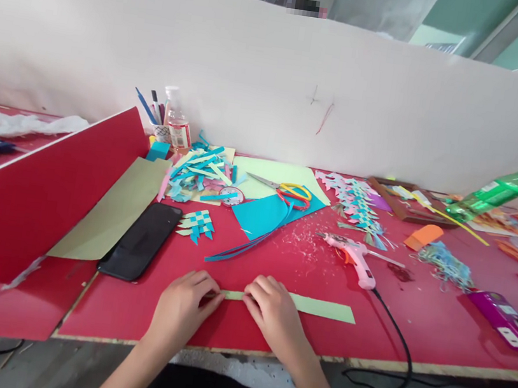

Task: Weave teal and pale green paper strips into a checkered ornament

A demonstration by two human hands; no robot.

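Observation:
A pale green paper strip [327, 309] lies across the red tabletop near its front edge. My left hand [188, 303] pinches its left end between thumb and fingers. A little to the right, my right hand [274, 312] grips the strip with the fingers bent, and the wider end sticks out beyond it. Beyond my hands lie a small woven blue and green paper piece [197, 225], thin blue strips [247, 244] and a blue sheet [280, 213]. Scissors [288, 192] with yellow and red handles rest on the sheets. My fingers partly hide the strip.
A black phone [141, 242] lies left of my hands, beside a red upright board [46, 202]. To the right are a pink glue gun [351, 258] with a black cord, a purple device [506, 322] and a tilted green bottle [500, 192]. Paper scraps [199, 173] are heaped behind.

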